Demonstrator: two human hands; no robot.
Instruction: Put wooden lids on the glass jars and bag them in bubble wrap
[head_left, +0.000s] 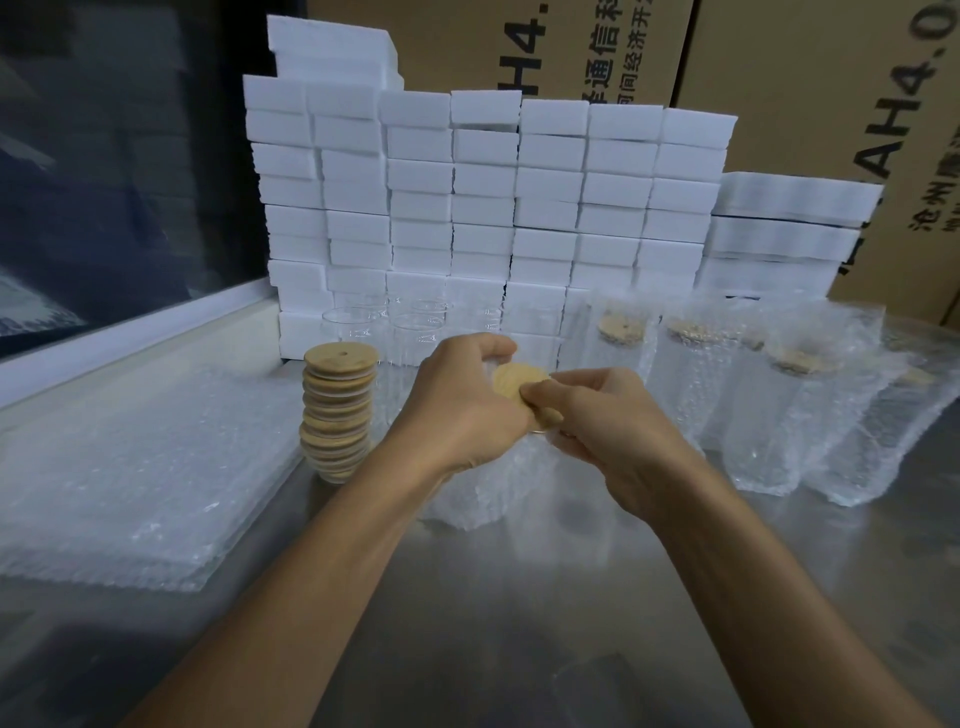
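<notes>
Stacked lids (338, 410) stand left of the hands, bare glass jars (358, 332) behind, wrapped jars (691, 389) right. Left hand (462, 410) and right hand (618, 431) both pinch one wooden lid (517, 385) — over a bubble-wrap bag (483, 493). Steel table (519, 597); foam blocks (483, 197) and cartons (810, 83) behind.

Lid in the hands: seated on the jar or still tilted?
Tilted, not seated. The lid slants, its face toward the camera, between left hand and right hand.

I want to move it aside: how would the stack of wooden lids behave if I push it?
The stack of wooden lids is tall, narrow and unevenly aligned, so it would probably topple or shear. Loose discs might roll across the smooth metal table.
</notes>
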